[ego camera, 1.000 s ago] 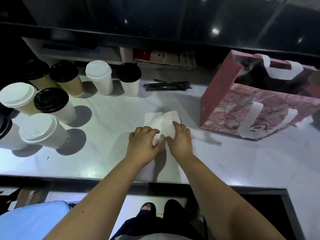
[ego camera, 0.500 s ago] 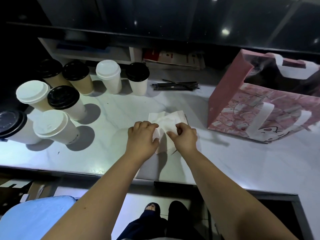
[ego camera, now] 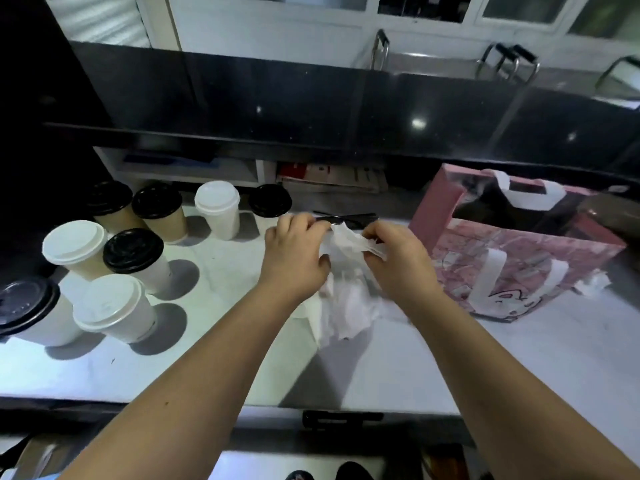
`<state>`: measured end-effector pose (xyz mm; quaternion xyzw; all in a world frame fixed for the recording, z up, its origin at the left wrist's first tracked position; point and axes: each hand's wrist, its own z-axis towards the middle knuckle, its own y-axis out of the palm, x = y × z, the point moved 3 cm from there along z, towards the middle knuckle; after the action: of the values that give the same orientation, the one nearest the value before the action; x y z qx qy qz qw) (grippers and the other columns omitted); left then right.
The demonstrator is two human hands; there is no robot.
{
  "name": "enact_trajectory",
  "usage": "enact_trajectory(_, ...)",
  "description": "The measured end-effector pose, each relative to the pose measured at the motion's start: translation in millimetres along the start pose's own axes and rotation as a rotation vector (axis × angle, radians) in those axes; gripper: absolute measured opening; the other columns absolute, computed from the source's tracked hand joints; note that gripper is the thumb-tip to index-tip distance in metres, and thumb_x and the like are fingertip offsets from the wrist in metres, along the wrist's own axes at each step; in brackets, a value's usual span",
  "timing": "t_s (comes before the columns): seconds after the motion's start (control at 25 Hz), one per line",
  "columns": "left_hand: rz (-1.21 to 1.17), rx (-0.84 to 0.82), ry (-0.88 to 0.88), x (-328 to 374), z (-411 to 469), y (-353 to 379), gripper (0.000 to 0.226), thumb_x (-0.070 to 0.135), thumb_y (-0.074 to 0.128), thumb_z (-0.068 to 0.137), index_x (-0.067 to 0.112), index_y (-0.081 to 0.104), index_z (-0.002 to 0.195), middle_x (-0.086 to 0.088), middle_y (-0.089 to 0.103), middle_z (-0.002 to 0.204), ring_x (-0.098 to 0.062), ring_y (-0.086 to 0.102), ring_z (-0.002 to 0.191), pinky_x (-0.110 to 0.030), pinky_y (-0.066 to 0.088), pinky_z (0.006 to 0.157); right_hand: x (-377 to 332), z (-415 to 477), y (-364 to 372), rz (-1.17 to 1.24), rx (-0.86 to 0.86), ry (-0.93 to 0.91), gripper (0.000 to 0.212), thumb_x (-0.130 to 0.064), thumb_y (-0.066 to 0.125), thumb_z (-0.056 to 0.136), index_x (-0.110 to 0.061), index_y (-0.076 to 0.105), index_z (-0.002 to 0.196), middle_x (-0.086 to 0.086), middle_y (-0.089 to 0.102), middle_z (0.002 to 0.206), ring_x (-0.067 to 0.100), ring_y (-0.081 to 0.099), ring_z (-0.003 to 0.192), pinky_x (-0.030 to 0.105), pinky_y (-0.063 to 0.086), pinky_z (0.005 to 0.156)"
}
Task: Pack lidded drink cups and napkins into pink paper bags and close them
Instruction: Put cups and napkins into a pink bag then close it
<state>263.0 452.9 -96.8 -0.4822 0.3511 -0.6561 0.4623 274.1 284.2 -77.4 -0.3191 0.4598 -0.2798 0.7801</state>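
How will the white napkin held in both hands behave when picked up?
Probably floppy: the napkin hangs crumpled below the left hand and right hand. Likely very light, since pinching fingers hold it up. Thin and creased, it could tear.

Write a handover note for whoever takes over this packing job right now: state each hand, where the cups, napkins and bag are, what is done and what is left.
Left hand: grips the white napkins from the left.
Right hand: pinches their right side; the bunch is raised over the counter.
Eight lidded cups stand at the left of the counter.
Pink paper bag stands open at the right; its inside is too dark to read.
Done: bag opened, napkins in hand.
Left: napkins and cups into the bag, then close it.
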Motion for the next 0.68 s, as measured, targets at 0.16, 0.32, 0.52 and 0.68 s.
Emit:
enact_trajectory(0.16,-0.066,0.079,0.154,59.8,49.3,-28.1,0.045,0.03,0.065,0.081,0.026,0.056,0.125,-0.001,0.052,0.117,-0.026,0.038,0.116,-0.04,0.034,0.092,-0.4,16.8,-93.8,-0.072,0.208,-0.099,0.033,0.0,0.072,0.073,-0.018,0.062,0.098,-0.012,0.052,0.091,0.011,0.046,0.085,0.029,0.043,0.071)
enact_trajectory(0.32,-0.107,0.056,0.339,144.5,90.5,-26.3,0.045,0.037,0.061,0.084,0.026,0.056,0.128,-0.002,0.055,0.116,-0.027,0.042,0.116,-0.039,0.036,0.092,42.5,20.2,-186.6,-0.256,0.396,-0.105,0.028,0.003,0.071,0.071,-0.012,0.065,0.093,-0.01,0.052,0.083,0.014,0.046,0.079,0.029,0.036,0.066)
enact_trajectory(0.52,-0.091,-0.062,0.371,201.2,120.1,7.8,0.048,0.046,0.068,0.079,0.03,0.057,0.123,0.005,0.057,0.118,-0.022,0.043,0.117,-0.04,0.037,0.095,119.3,23.3,-226.8,-0.273,0.175,0.003,0.027,0.001,0.071,0.074,-0.015,0.067,0.096,-0.009,0.054,0.086,0.019,0.053,0.083,0.03,0.04,0.069)
enact_trajectory(0.68,-0.112,-0.149,0.328,218.9,130.9,31.4,0.066,0.055,0.074,0.064,0.029,0.05,0.12,0.006,0.056,0.117,-0.019,0.048,0.113,-0.036,0.039,0.095,162.4,25.0,-227.5,-0.112,-0.059,-0.042,0.027,-0.002,0.072,0.076,-0.022,0.069,0.094,-0.009,0.063,0.086,0.018,0.059,0.083,0.028,0.047,0.069)
